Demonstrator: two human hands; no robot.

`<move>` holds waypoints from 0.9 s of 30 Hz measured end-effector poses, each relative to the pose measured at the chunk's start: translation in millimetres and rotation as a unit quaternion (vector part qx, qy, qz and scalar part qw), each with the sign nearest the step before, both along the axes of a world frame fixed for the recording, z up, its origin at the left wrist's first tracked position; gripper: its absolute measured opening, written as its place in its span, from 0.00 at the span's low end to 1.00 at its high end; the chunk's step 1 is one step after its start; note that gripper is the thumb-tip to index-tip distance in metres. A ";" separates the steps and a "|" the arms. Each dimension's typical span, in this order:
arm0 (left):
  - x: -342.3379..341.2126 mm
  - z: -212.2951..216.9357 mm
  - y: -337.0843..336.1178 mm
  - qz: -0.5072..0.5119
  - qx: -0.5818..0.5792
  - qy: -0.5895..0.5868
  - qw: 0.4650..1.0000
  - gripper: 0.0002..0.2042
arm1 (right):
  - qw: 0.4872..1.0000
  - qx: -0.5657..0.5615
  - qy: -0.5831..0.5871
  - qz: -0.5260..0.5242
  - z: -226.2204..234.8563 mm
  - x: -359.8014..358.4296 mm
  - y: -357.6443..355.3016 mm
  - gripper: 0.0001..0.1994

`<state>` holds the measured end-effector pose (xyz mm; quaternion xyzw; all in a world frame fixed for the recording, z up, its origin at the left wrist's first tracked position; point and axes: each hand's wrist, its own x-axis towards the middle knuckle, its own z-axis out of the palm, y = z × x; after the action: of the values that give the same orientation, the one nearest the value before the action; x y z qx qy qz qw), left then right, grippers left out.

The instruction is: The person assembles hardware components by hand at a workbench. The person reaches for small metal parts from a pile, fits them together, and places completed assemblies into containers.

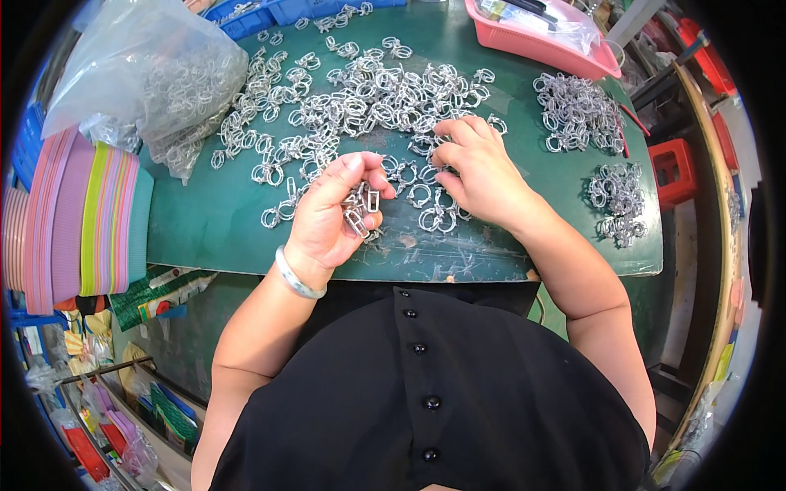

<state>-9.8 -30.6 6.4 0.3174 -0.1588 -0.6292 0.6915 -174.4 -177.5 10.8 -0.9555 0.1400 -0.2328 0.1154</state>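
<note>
My left hand (329, 214), with a pale bangle on the wrist, is closed around several small silver metal ring clips (357, 214). Rectangular loops of these clips stick out between the palm and curled fingers. Over the near right side of a loose pile of the same clips (381, 94), my right hand (479, 168) reaches with bent fingers, thumb and fingers apart. Its fingertips are at the clips, and I see nothing held in them. A few separate clips (437, 214) lie on the green table (483, 260) between and just below the hands.
At the far left stands a clear plastic bag (176, 78) full of clips, beside stacked coloured baskets (90, 217). Blue trays (307, 10) and a pink basket (544, 41) sit at the back. Two clip heaps (580, 114) (618, 203) lie on the right, near a red stool (673, 173).
</note>
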 end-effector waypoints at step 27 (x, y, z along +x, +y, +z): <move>-12.9 27.1 -14.2 -0.065 0.094 -0.353 0.929 0.10 | 0.887 0.412 -0.067 0.200 16.3 -1.8 6.9 0.11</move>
<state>-22.6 -44.8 33.5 0.5717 -0.3528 -0.5323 0.5152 -176.2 -170.6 27.0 -0.8120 0.0217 -0.1895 0.5516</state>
